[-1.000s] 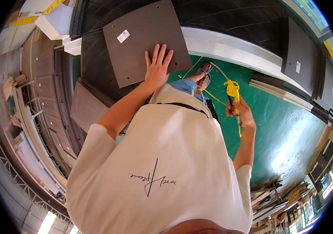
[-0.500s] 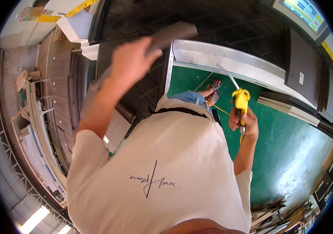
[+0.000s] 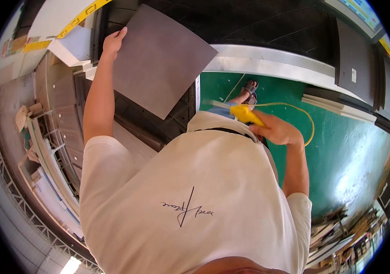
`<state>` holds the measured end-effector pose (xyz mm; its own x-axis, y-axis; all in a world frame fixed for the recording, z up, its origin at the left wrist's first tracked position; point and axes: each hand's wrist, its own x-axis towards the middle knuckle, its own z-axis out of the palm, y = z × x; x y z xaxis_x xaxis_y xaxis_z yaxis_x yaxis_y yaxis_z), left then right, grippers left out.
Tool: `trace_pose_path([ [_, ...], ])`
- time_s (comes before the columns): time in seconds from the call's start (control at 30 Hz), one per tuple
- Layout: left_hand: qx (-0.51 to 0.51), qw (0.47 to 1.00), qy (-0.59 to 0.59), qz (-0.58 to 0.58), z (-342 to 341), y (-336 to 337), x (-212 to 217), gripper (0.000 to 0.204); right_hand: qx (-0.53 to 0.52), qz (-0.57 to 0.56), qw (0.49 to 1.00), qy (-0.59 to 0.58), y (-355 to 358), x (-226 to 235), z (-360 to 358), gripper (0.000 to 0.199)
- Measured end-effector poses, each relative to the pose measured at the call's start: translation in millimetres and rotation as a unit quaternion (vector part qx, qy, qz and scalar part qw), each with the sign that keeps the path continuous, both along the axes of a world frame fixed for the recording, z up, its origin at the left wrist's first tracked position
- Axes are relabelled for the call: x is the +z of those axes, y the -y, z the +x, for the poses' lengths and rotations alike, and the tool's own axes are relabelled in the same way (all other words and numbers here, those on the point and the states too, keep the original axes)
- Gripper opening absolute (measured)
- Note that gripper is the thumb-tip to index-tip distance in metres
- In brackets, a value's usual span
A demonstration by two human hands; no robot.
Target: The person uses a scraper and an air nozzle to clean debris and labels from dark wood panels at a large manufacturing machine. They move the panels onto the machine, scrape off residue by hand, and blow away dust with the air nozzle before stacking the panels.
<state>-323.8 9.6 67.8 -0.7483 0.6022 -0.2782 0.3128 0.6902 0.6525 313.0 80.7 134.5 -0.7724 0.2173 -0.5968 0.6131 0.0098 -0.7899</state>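
My left hand (image 3: 114, 43) grips the left edge of a flat, brownish-grey board (image 3: 160, 61), its thumb lying on the near face. The board is tilted so its broad face shows, and it hangs over the dark machine bed (image 3: 259, 27). A yellow air blow gun (image 3: 245, 115) is in my right hand (image 3: 279, 130), closed around its handle in front of my waist. Its nozzle points left toward the board's lower corner, blurred by motion and apart from the board. A thin yellow hose (image 3: 313, 125) loops to the right of that hand.
A pale metal beam (image 3: 272, 61) borders the machine bed. Dark boards (image 3: 357, 68) stand at the right below a screen (image 3: 359, 16), with a stack of panels (image 3: 336, 107) on the green floor (image 3: 332, 146). Scrap strips (image 3: 336, 233) lie at lower right; brown panels (image 3: 67, 118) stand left.
The board has turned from nearly edge-on to showing its broad face, as my left hand moved left and up. My right hand swung the blow gun's nozzle leftward.
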Motion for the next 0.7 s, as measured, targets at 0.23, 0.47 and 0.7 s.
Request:
trace_pose_path([
  [0.23,-0.034,0.978,-0.205,0.03,34,10,-78,0.051,0.073,0.032,0.992,0.096,-1,17,-64,0.049],
  [0.47,-0.088,0.937,-0.339,0.014,111,71,-118,0.059,-0.067,0.074,0.989,0.106,-15,5,-116,0.045],
  [0.7,0.086,0.951,-0.295,-0.03,14,170,-143,0.066,-0.069,0.009,0.998,0.005,-24,-26,-224,0.036],
])
